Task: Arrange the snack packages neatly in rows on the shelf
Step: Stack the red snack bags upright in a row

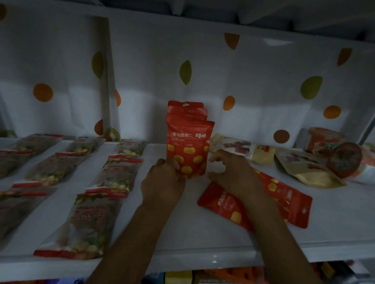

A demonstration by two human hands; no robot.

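Note:
Red snack pouches with yellow spots (pixel 187 142) stand upright one behind another in the middle of the white shelf (pixel 179 233). My left hand (pixel 163 181) grips the lower left corner of the front pouch. My right hand (pixel 234 175) hovers just right of that pouch with its fingers loosely curled, holding nothing. Under my right wrist lie flat red pouches (pixel 290 200) of the same kind. Clear packets of mixed snacks (pixel 115 175) lie flat in rows across the left half of the shelf.
Beige pouches (pixel 304 165) and a tipped red-lidded tub (pixel 343 160) lie jumbled at the back right. A white sheet with orange and green spots (pixel 184 71) covers the back wall. More goods show on the lower shelf (pixel 220 281).

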